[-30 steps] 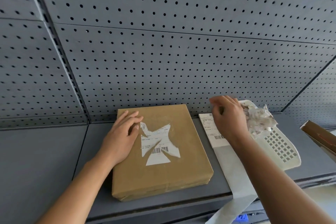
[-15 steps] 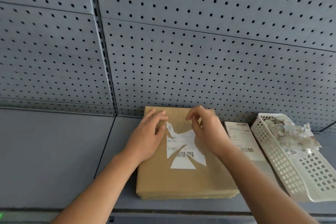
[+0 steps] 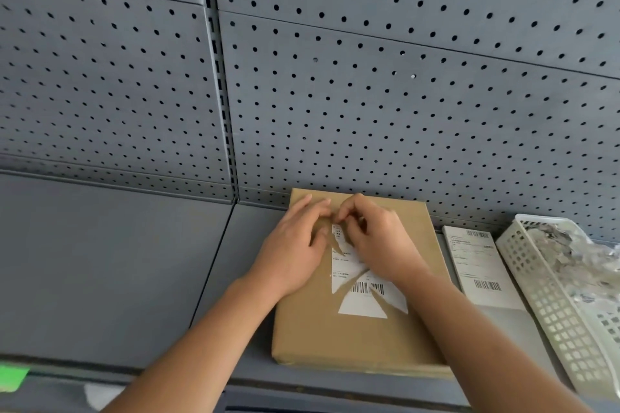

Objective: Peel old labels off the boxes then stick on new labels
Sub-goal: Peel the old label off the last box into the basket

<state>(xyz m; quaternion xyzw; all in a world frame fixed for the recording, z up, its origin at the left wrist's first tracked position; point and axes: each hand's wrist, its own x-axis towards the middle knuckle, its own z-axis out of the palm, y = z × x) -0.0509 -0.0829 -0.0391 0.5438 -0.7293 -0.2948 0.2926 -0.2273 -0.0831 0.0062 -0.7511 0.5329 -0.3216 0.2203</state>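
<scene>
I have the box (image 3: 335,339) lying flat on the shelf (image 3: 117,278) at about 1 o'clock, long axis running 12 to 6. The torn old label (image 3: 362,307) sits on its top face, and the upper tip of that remnant lies right between both hands. The left hand (image 3: 295,245) has its fingers straight, pressing the cardboard at 9 o'clock of the tip. The right hand (image 3: 375,238), equally near, has its fingers curled down and seems to pinch the tip itself.
</scene>
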